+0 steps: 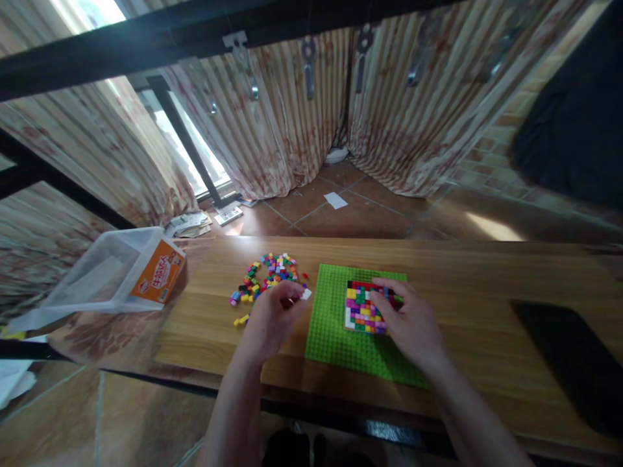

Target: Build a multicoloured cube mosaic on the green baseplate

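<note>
Between the thumb and fingers of my left hand (277, 314) is a small white building brick (306, 294), held just left of the green baseplate (331, 337). On that baseplate sits a square block of many-coloured bricks (363, 312), with a red strip along its far side. My right hand (409, 318) lies over the block's right part, thumb and fingers bent onto its top; whether a small brick is under the fingertips I cannot make out. A loose heap of coloured bricks (277, 267) spreads on the table behind my left hand.
The wooden table (467, 279) carries a dark flat object (564, 357) at the right. Left of the table stands a clear plastic bin (107, 259) with an orange label. A black bar (195, 35) with hanging clips crosses above. Curtains (292, 117) hang behind.
</note>
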